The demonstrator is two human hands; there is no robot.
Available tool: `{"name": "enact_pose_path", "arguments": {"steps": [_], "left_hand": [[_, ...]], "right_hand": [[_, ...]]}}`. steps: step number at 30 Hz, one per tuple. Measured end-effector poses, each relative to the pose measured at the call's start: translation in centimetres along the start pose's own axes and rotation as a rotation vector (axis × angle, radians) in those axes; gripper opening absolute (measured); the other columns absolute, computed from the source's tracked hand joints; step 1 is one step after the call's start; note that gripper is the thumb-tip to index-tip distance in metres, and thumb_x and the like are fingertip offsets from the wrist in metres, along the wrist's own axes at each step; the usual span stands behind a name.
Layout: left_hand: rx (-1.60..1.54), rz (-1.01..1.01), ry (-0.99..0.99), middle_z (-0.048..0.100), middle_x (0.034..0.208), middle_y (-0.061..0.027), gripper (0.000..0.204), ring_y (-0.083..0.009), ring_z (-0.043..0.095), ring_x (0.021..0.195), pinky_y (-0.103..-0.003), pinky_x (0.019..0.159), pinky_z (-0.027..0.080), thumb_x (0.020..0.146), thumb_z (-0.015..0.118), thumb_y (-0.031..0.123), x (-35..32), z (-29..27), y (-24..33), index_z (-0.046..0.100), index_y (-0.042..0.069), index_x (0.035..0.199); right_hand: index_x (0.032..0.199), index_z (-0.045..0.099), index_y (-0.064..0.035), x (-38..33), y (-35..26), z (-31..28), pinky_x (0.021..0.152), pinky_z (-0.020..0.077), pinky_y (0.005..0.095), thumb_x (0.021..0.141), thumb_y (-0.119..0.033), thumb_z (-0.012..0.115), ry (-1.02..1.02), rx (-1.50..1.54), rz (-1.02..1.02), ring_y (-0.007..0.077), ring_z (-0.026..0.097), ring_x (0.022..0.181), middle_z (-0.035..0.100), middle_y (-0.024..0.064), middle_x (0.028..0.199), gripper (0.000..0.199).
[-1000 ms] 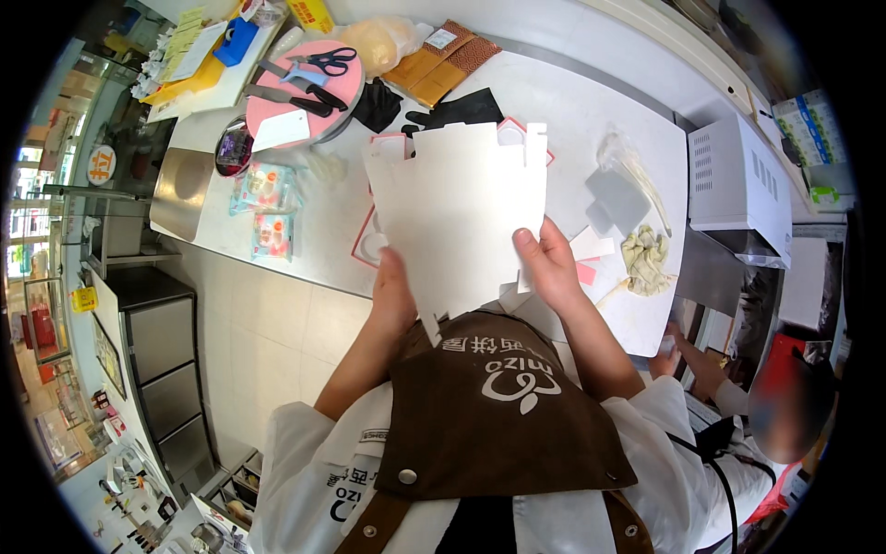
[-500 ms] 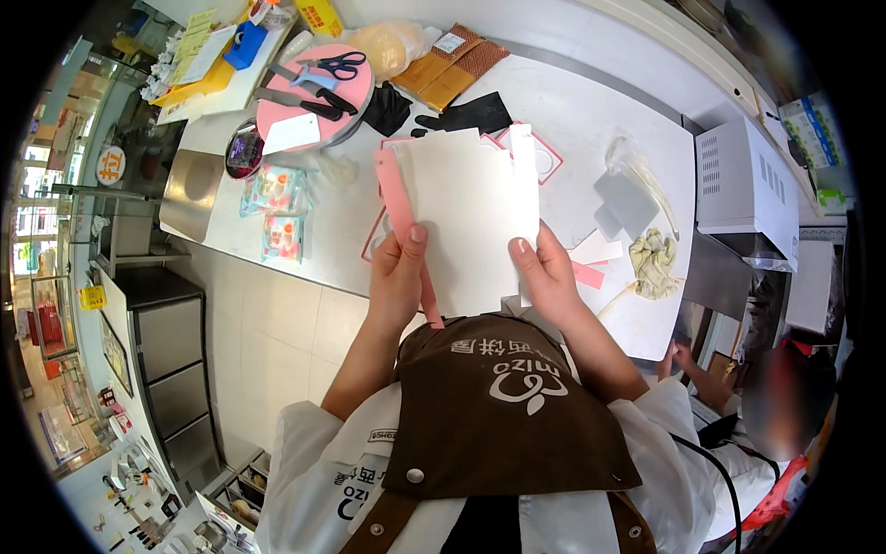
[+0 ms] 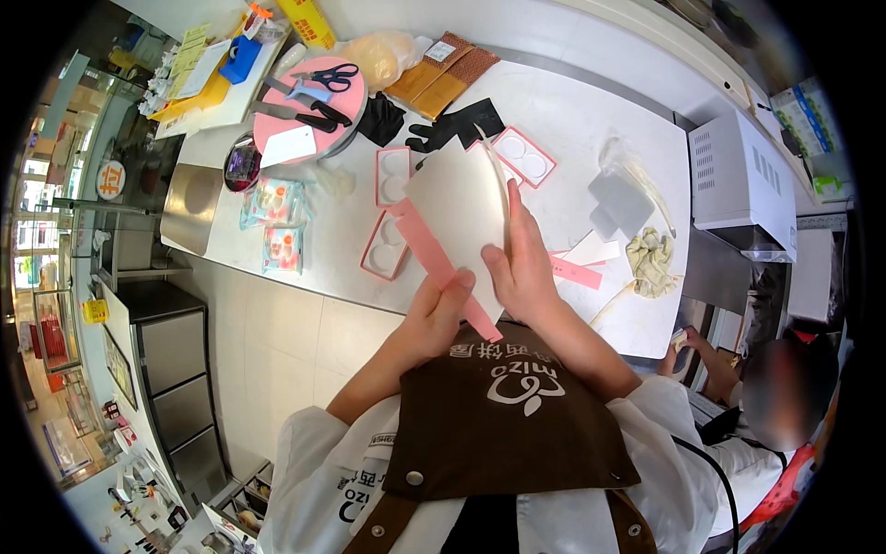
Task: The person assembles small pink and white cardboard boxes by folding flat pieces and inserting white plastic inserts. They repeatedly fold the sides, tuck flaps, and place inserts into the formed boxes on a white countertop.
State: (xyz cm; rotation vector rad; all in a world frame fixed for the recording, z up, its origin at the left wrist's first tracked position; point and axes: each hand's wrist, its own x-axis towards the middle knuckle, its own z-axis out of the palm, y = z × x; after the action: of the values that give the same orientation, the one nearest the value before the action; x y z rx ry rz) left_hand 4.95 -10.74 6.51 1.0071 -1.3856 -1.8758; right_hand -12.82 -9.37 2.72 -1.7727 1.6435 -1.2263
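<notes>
A white cardboard box blank (image 3: 457,198) with a long pink edge flap (image 3: 426,249) is held between my hands, tilted above the front of the table. My left hand (image 3: 434,319) is closed on its lower left edge, the thumb pressing the pink flap. My right hand (image 3: 528,268) grips the right side, thumb on the near face and fingers up along the far edge, where the card bows. Behind it lie pink-rimmed trays with round recesses: one tray (image 3: 377,177), a nearer tray (image 3: 380,270) and another tray (image 3: 524,155). Loose pink and white card strips (image 3: 577,272) lie to the right.
Knives and scissors (image 3: 334,78) rest on a round pink board (image 3: 268,120) at the back left. Black gloves (image 3: 461,125), packets (image 3: 277,201), a grey plastic piece (image 3: 620,203) and a crumpled cloth (image 3: 652,261) are on the table (image 3: 563,106). A co-worker's hand (image 3: 706,349) shows at right.
The blank has tilted and its right side now curves. My left hand has moved right and down, and my right hand has turned further around the edge. More of the trays shows.
</notes>
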Motion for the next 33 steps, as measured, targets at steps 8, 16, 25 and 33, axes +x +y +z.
{"name": "enact_pose_path", "arguments": {"steps": [8,16,25,33], "left_hand": [[-0.108,-0.018,0.064,0.058,0.087,0.003,0.026,-0.0099,0.055,0.084,-0.03,0.075,0.046,0.108,0.051,0.024,0.5,-5.3,-1.9,0.063,0.001,0.108],[-0.126,-0.067,-0.049,0.061,0.131,-0.008,0.041,-0.0128,0.057,0.116,-0.028,0.097,0.046,0.11,0.045,0.021,0.6,-4.3,-1.1,0.052,-0.002,0.143],[0.201,0.245,0.29,0.063,0.137,-0.0119,0.048,-0.0122,0.062,0.109,-0.026,0.092,0.049,0.11,0.042,0.007,2.7,-2.4,-0.1,0.04,-0.002,0.157],[0.711,0.399,0.391,0.059,0.063,-0.0125,0.048,-0.0192,0.057,0.05,-0.031,0.055,0.047,0.101,0.056,0.0,3.3,-1.7,1.0,0.057,0.011,0.148]], "right_hand": [[0.146,0.05,0.0011,0.1,1.2,-2.2,0.105,0.0453,0.0321,0.113,-0.039,0.047,-0.166,0.868,0.433,0.0162,0.059,0.119,0.063,0.0103,0.134,0.052],[0.151,0.048,-0.0044,1.0,-0.7,-1.5,0.069,0.0507,0.0314,0.107,-0.023,0.054,-0.133,0.472,0.412,0.0122,0.064,0.073,0.07,0.0061,0.088,0.048],[0.161,0.038,-0.0091,0.2,-1.8,-1.8,0.055,0.0469,0.0396,0.102,-0.018,0.057,-0.075,0.0,0.229,0.0322,0.06,0.054,0.062,0.0147,0.067,0.063],[0.153,0.053,-0.0147,1.2,-1.0,-1.1,0.052,0.0497,0.0379,0.094,-0.003,0.061,0.132,-0.118,-0.014,0.0272,0.061,0.052,0.064,0.0111,0.068,0.061]]}}
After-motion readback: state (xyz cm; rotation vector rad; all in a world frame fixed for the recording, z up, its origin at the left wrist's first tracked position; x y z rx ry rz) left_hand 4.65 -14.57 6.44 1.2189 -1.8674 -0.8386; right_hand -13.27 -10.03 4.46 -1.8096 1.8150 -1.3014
